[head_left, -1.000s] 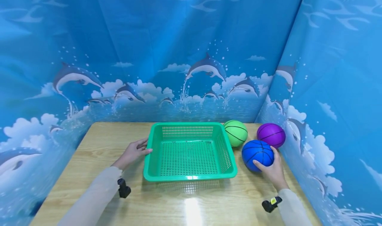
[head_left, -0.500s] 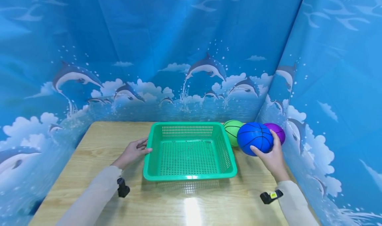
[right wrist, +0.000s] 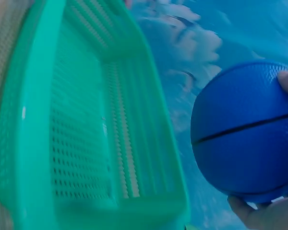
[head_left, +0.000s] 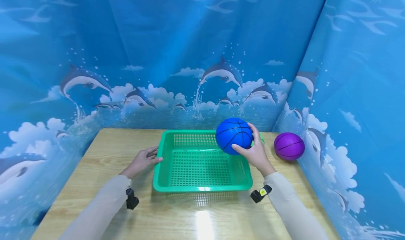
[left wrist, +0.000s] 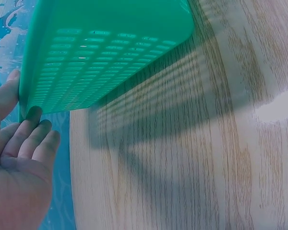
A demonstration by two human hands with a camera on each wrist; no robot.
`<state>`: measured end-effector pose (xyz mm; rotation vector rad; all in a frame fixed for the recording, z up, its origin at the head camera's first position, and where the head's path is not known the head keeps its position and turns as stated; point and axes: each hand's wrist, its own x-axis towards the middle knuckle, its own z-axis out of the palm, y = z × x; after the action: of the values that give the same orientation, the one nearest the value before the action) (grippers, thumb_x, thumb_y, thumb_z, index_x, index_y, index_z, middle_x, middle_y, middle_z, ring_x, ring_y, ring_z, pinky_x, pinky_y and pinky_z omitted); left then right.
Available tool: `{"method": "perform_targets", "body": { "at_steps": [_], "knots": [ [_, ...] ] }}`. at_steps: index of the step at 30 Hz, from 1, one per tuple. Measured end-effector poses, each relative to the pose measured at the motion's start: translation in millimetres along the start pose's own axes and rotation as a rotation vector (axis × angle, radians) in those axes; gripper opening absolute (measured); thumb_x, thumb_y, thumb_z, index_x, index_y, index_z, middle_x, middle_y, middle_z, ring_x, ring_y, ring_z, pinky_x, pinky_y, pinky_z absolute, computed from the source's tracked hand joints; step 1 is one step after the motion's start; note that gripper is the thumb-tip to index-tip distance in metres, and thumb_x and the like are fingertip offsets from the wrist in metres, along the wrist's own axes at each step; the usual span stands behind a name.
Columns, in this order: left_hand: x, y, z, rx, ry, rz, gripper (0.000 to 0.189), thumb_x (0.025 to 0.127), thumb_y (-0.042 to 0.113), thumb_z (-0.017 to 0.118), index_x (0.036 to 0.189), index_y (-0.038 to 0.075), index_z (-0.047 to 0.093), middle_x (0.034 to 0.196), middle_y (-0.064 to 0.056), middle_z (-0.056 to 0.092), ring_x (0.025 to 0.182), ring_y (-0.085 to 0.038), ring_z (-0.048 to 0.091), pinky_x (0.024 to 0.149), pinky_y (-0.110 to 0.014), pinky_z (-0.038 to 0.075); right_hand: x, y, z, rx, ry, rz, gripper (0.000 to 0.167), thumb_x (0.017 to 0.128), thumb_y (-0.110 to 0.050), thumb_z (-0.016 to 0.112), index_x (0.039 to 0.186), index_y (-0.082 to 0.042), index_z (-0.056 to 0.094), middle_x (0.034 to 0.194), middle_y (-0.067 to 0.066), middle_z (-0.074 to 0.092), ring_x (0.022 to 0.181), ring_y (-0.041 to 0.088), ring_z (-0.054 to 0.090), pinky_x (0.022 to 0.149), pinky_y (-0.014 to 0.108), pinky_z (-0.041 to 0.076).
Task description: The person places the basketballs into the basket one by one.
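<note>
A small blue basketball (head_left: 233,134) is in my right hand (head_left: 255,152), gripped between thumb and fingers and held above the right part of a green plastic basket (head_left: 202,190). In the right wrist view, the blue ball (right wrist: 245,134) hangs beside the basket's rim, and inside the basket only the bare slotted floor shows. My left hand (head_left: 143,162) holds the basket's left rim, with the thumb at the edge and the other fingers against the outside. The left wrist view shows those fingertips right at the basket wall (left wrist: 101,57).
A purple ball (head_left: 289,146) lies on the wooden table (head_left: 120,145) near the right wall. Of a green ball (head_left: 262,139), only a sliver shows behind my right hand. Blue dolphin-print sheets (head_left: 177,57) close off the back and sides.
My right hand has lifted the blue ball from beside the purple one and carried it left over the basket. The left hand has stayed on the rim.
</note>
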<state>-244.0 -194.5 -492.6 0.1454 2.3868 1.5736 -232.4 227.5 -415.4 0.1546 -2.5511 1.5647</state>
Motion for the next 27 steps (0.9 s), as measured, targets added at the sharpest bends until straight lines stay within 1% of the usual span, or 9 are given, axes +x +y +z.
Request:
{"method": "perform_targets", "body": {
  "at_steps": [3,6,10,14,16,19,22,27],
  "knots": [
    [0.2,0.2,0.5,0.001,-0.001,0.001,0.072,0.095,0.025,0.062,0.152,0.003,0.023,0.147,-0.026,0.037,0.134,-0.040,0.038,0.104,-0.048,0.043,9.5,-5.9,22.0,-0.033,-0.072,-0.028,0.095,0.078,-0.042,0.079,0.151,-0.035,0.019,0.155,0.012,0.020,0.136,0.043,0.031,0.095,0.063,0.045],
    [0.4,0.2,1.3,-0.001,-0.001,0.003,0.071,0.095,0.024,0.062,0.151,0.002,0.024,0.146,-0.027,0.038,0.134,-0.041,0.039,0.104,-0.048,0.043,18.4,-10.4,43.4,-0.049,-0.116,-0.051,0.094,0.076,-0.044,0.079,0.150,-0.035,0.022,0.153,0.012,0.023,0.132,0.044,0.036,0.093,0.062,0.046],
    [0.6,-1.0,1.1,-0.007,-0.002,0.003,0.071,0.095,0.024,0.062,0.151,0.003,0.024,0.146,-0.027,0.038,0.134,-0.041,0.039,0.104,-0.048,0.044,28.5,-15.0,71.3,-0.045,-0.177,-0.048,0.093,0.076,-0.043,0.080,0.149,-0.039,0.022,0.151,0.011,0.026,0.130,0.044,0.039,0.093,0.061,0.047],
    [0.6,-1.3,1.6,0.000,0.003,0.004,0.072,0.095,0.025,0.062,0.151,0.003,0.025,0.146,-0.027,0.038,0.133,-0.041,0.039,0.103,-0.048,0.044,35.3,-15.4,98.9,-0.055,-0.232,-0.046,0.094,0.076,-0.043,0.080,0.151,-0.035,0.024,0.151,0.011,0.027,0.129,0.043,0.040,0.093,0.060,0.047],
    [0.6,-0.6,2.1,0.005,0.007,0.003,0.071,0.095,0.025,0.062,0.151,0.003,0.025,0.146,-0.026,0.039,0.133,-0.041,0.040,0.104,-0.048,0.044,38.0,-14.7,111.5,-0.077,-0.262,-0.056,0.094,0.076,-0.043,0.080,0.151,-0.033,0.024,0.151,0.010,0.028,0.129,0.042,0.041,0.093,0.058,0.048],
    [0.4,0.9,2.7,0.010,0.007,0.007,0.070,0.095,0.023,0.061,0.151,0.002,0.025,0.146,-0.026,0.039,0.133,-0.041,0.039,0.104,-0.048,0.043,42.0,-14.1,127.0,-0.111,-0.315,-0.086,0.094,0.076,-0.043,0.080,0.151,-0.030,0.025,0.152,0.009,0.027,0.129,0.040,0.043,0.093,0.056,0.049],
    [0.2,1.8,3.0,0.005,0.008,0.010,0.068,0.096,0.021,0.061,0.151,0.003,0.026,0.146,-0.026,0.039,0.133,-0.041,0.039,0.105,-0.049,0.042,45.7,-14.5,140.6,-0.141,-0.349,-0.108,0.094,0.076,-0.044,0.080,0.151,-0.030,0.025,0.152,0.009,0.028,0.129,0.038,0.043,0.093,0.056,0.049],
    [0.6,0.3,3.0,0.003,0.015,0.008,0.068,0.095,0.021,0.061,0.151,0.003,0.026,0.145,-0.027,0.040,0.133,-0.041,0.040,0.104,-0.049,0.043,49.5,-13.0,159.3,-0.151,-0.392,-0.104,0.094,0.076,-0.045,0.079,0.152,-0.027,0.025,0.151,0.011,0.029,0.130,0.037,0.042,0.094,0.055,0.048]
  ]
}}
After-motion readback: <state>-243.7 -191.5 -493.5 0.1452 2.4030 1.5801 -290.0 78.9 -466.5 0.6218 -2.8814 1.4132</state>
